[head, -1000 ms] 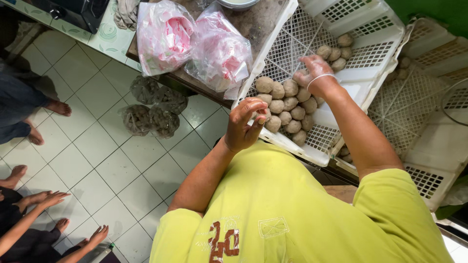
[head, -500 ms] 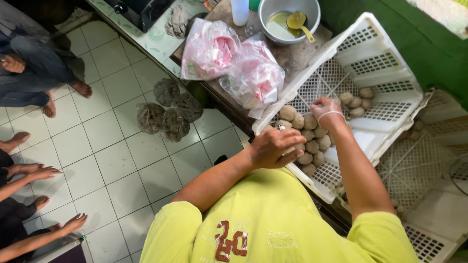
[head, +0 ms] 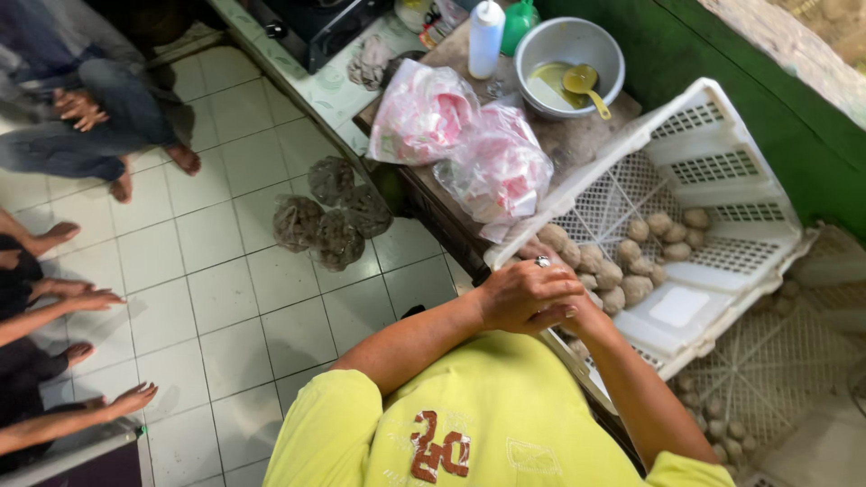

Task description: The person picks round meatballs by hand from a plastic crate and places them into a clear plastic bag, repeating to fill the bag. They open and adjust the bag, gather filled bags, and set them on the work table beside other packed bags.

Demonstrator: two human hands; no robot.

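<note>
My left hand [head: 528, 293], a ring on one finger, lies curled over my right hand [head: 588, 317] at the near rim of a white plastic crate [head: 722, 117]. The right hand is almost wholly hidden beneath it; only the wrist and forearm show. Whether anything sits between the two hands is hidden. Inside the tilted crate, several brown round balls [head: 645, 261] are clustered just beyond my fingers. I wear a yellow-green shirt.
Two pink-and-white plastic bags [head: 460, 140] lie on the worn table beside a metal bowl [head: 568, 54] with a yellow spoon and a white squeeze bottle [head: 487, 36]. Net bags [head: 329, 216] rest on the tiled floor. People [head: 81, 117] sit at the left. Another crate [head: 767, 370] sits lower right.
My right hand has drawn back from the balls in the crate to meet my left hand at the near rim. The view has tilted, showing more of the table and bowl.
</note>
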